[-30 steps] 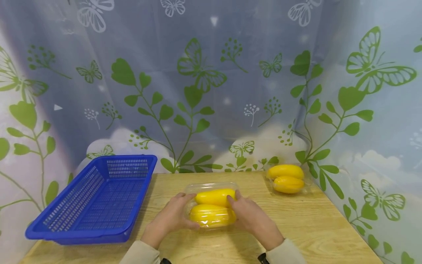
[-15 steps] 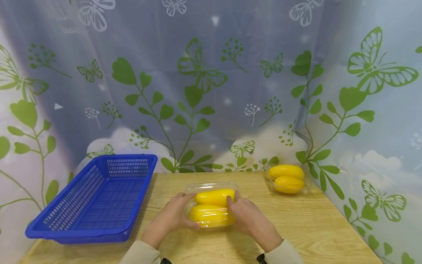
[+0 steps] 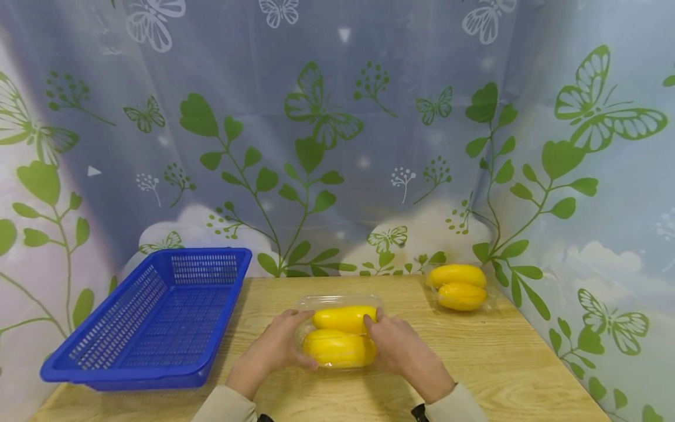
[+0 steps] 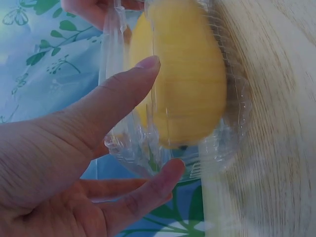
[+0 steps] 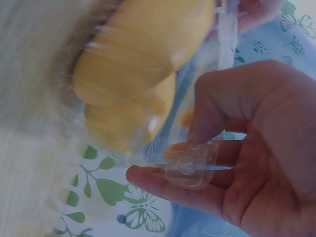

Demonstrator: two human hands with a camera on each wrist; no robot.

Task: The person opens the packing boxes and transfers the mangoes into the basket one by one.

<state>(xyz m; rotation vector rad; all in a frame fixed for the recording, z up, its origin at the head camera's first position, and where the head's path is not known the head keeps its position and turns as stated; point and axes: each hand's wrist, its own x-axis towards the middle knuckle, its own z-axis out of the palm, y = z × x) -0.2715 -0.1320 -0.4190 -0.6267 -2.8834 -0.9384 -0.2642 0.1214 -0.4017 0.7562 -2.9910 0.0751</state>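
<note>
A clear plastic clamshell box (image 3: 340, 300) sits near the middle of the table, with two smooth yellow fruits, mango-like in shape (image 3: 338, 349), inside. My left hand (image 3: 271, 349) holds the box's left end; in the left wrist view its thumb lies along the clear plastic (image 4: 163, 160) and the other fingers reach round the end. At the opposite end my right hand (image 3: 403, 346) pinches the box's edge near a small clear tab (image 5: 190, 177), with the thumb on one side and fingers on the other. The undersides of the fruits are hidden.
A blue plastic basket (image 3: 211, 346) with slotted walls stands at the left of the wooden table (image 3: 501, 363). Another clear pack of yellow fruits (image 3: 459, 287) lies at the back right. A curtain printed with leaves and butterflies (image 3: 337, 176) hangs behind the table.
The glare on the box's clear plastic over the front fruit has faded, and the box looks very slightly lower in view. Both hands keep nearly the same place and hold.
</note>
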